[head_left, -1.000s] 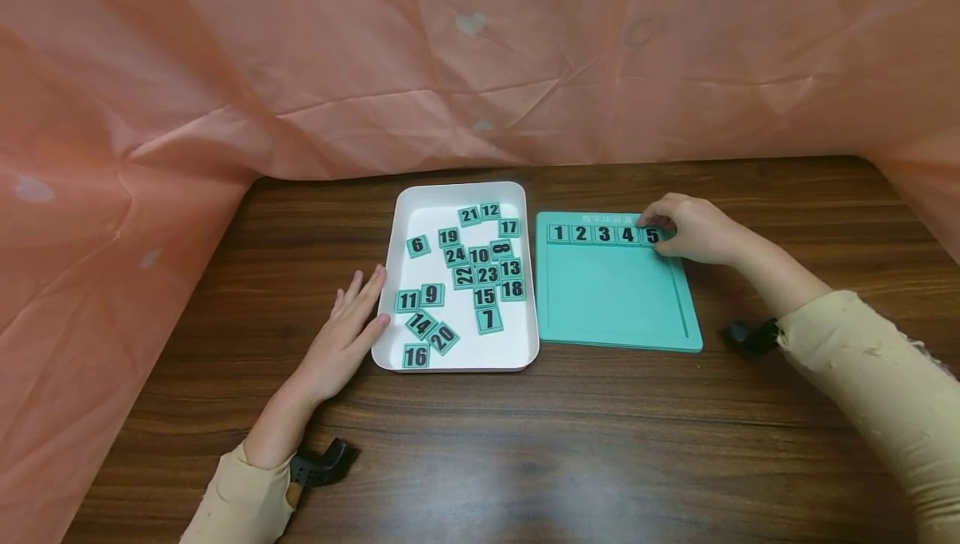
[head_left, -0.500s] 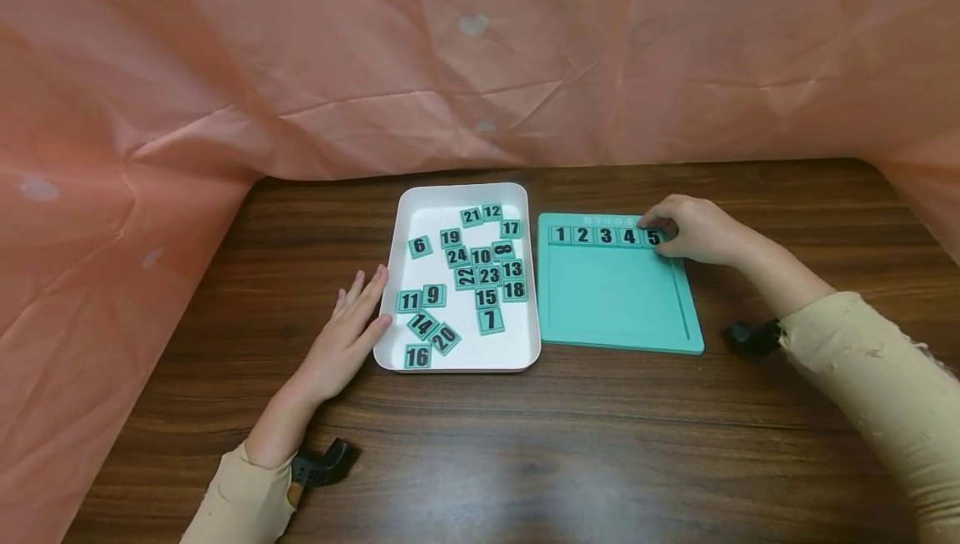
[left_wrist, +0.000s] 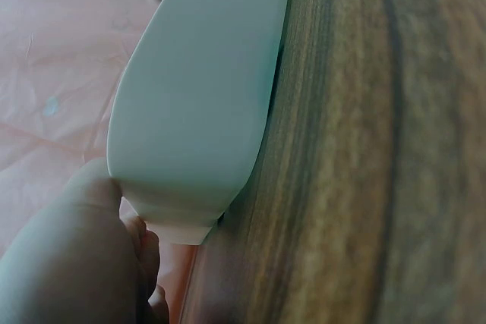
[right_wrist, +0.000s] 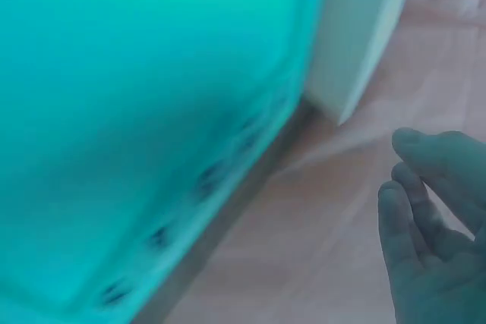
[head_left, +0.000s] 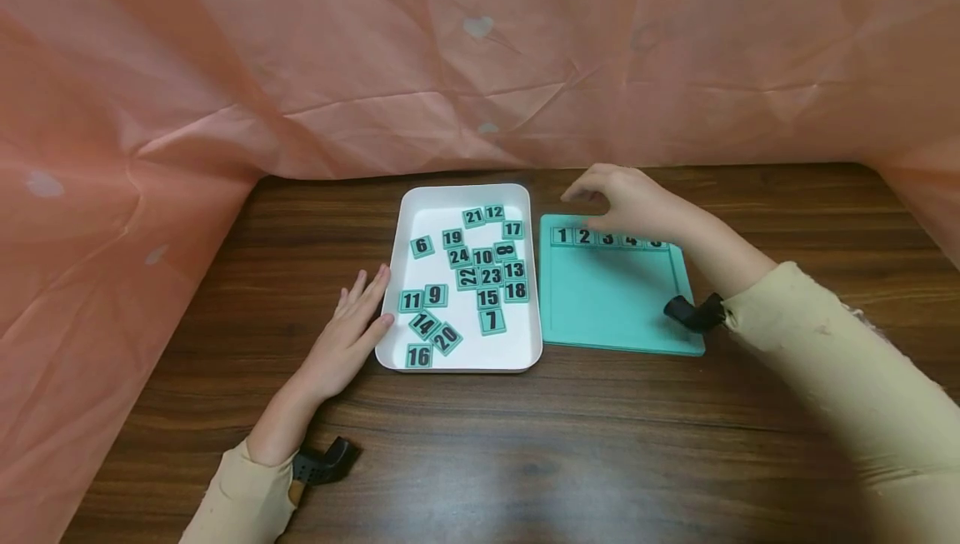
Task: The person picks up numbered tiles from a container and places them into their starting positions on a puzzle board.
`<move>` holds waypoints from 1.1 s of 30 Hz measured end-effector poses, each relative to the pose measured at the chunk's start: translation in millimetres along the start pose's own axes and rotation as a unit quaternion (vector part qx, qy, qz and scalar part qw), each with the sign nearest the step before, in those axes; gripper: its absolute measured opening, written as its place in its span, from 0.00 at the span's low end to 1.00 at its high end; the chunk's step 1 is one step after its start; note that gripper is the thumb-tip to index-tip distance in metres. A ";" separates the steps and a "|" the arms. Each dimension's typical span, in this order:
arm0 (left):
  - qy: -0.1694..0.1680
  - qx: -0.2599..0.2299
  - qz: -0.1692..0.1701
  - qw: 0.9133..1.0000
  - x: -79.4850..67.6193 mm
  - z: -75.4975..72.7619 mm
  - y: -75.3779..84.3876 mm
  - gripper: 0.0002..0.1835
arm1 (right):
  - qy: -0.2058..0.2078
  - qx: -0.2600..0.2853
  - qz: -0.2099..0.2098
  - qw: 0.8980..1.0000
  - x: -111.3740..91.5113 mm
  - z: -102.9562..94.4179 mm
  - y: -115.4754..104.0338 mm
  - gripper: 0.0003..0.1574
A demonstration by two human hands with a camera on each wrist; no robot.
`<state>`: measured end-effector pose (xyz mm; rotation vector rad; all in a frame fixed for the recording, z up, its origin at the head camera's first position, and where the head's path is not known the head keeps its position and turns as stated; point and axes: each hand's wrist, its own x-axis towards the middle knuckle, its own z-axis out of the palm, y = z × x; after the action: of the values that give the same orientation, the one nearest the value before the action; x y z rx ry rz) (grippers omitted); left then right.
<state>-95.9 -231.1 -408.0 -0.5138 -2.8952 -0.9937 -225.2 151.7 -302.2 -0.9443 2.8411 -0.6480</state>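
Note:
My left hand [head_left: 347,340] rests with straight fingers against the left wall of a white tray [head_left: 517,352]. In the left wrist view its thumb [left_wrist: 95,187] touches the tray's corner. Loose numbered tiles lie in the tray, among them the 6 tile [head_left: 422,246], the 7 tile [head_left: 492,321] and the 16 tile [head_left: 418,355]. My right hand [head_left: 637,202] hovers over the top of a turquoise board [head_left: 615,302], fingers loosely bent and holding nothing. Beneath it, tiles 1 to 5 sit in a row along the board's upper edge; the hand partly covers them.
The tray and board stand side by side on a dark wooden table [head_left: 480,444]. A pink curtain [head_left: 420,61] hangs behind and at the sides. Black wrist cameras stick out at the left wrist [head_left: 326,462] and the right wrist [head_left: 696,313].
My right hand has let go of the 5 tile, lifted off and moved left toward the tray. The left hand stays at the tray's side.

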 end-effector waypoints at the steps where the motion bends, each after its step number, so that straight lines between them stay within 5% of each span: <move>1: 0.000 0.001 -0.001 1.000 0.0 0.0 0.3 0.31 | -0.001 0.004 -0.006 1.000 4.7 -0.4 -8.6 0.23; 10: -0.003 0.000 -0.006 1.000 0.9 0.5 3.0 0.31 | -0.007 0.016 -0.076 0.997 47.8 -2.5 -79.2 0.21; 16: -0.003 0.001 -0.001 1.000 2.2 2.3 4.1 0.31 | -0.013 0.036 -0.114 0.993 74.5 12.8 -108.0 0.21; 21: -0.005 0.002 0.006 1.000 1.9 2.6 5.0 0.31 | -0.021 0.091 -0.136 0.986 93.6 35.3 -118.8 0.19; 27: -0.007 0.003 0.007 1.000 1.8 1.9 6.5 0.31 | -0.029 0.190 -0.098 0.977 112.6 65.0 -120.6 0.17; 33: -0.005 0.006 0.011 1.000 1.9 2.2 9.0 0.31 | -0.045 0.189 -0.065 0.979 119.0 86.6 -113.2 0.18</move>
<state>-94.6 -222.5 -404.2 -0.5505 -2.8951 -0.9727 -241.0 -31.6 -326.8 -1.0607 2.4643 -1.0801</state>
